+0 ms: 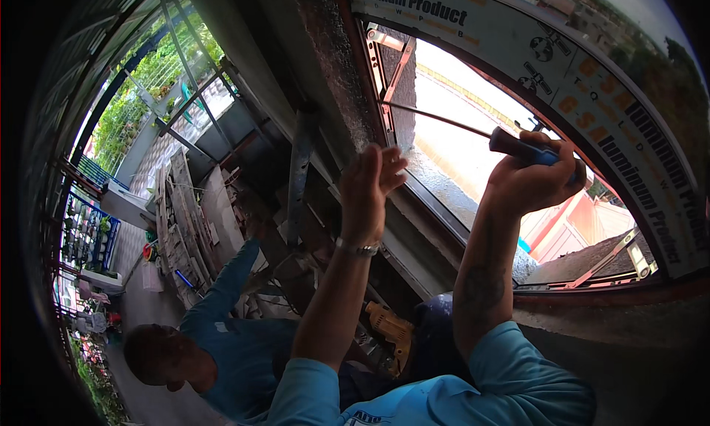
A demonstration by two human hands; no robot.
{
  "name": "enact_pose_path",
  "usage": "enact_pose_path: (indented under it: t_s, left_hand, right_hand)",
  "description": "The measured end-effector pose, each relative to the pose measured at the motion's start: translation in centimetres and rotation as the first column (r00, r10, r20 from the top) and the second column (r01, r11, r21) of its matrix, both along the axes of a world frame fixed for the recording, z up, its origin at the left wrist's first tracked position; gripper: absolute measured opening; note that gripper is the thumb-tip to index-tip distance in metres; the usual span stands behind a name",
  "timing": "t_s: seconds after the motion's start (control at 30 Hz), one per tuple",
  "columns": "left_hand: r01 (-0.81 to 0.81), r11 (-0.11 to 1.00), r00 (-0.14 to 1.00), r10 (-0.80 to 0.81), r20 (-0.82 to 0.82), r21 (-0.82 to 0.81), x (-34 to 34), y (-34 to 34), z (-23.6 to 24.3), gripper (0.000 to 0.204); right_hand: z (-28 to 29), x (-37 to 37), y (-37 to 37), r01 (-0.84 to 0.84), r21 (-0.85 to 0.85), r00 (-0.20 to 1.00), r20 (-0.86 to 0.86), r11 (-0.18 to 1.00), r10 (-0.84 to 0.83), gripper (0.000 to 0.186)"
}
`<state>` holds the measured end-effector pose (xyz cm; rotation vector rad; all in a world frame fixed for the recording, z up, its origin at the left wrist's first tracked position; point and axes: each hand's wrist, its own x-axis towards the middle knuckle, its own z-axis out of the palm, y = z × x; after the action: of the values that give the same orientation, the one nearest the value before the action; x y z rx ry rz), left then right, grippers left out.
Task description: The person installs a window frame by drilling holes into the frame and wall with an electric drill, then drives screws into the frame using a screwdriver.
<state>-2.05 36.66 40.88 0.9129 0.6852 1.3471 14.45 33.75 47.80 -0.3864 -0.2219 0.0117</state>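
My right hand (534, 176) is wrapped round the dark and blue handle of a screwdriver (436, 117). Its long shaft runs left across the window opening, with the tip at the metal friction stay (387, 82) on the side of the window frame (444, 211). Whether the tip sits in a screw is too small to tell. My left hand (372, 180) is raised beside the frame below the shaft, fingers stretched and holding nothing. The tilted-out window sash (510, 52) carries printed white film. A second stay (629, 256) shows at the opposite side.
A yellow power drill (392, 337) lies near my lap. At the lower left a co-worker in a blue shirt (248, 359) reaches an arm toward stacked wooden planks (181, 211). An upright metal bar (299, 178) stands left of my left hand. Window grilles (196, 93) are beyond.
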Motion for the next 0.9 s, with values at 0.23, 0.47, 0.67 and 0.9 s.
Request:
enact_pose_path:
  t_s: [0.23,0.47,0.67,0.9]
  left_hand:
    - [-0.060,0.997,0.914,0.039,0.404,0.039,6.7,4.1,6.1,0.015]
    - [-0.079,0.984,0.975,0.042,0.219,0.163,6.0,4.0,7.2,0.023]
    - [-0.059,0.988,0.998,0.063,-0.026,0.145,6.6,4.2,7.4,0.026]
    - [-0.062,0.988,0.993,0.075,-0.092,0.141,6.3,5.8,7.4,0.033]
  right_hand:
    - [-2.8,-1.5,-6.0,-0.081,-0.372,0.749,0.589,0.925,0.303,0.031]
    - [-2.6,-1.4,-8.8,-0.166,-0.730,0.759,0.335,0.663,0.559,0.029]
    - [-2.2,-2.0,-8.6,-0.051,-0.657,0.793,0.432,0.753,0.430,0.027]
    - [-2.8,-2.5,-6.6,-0.119,-0.684,0.786,0.379,0.720,0.489,0.024]
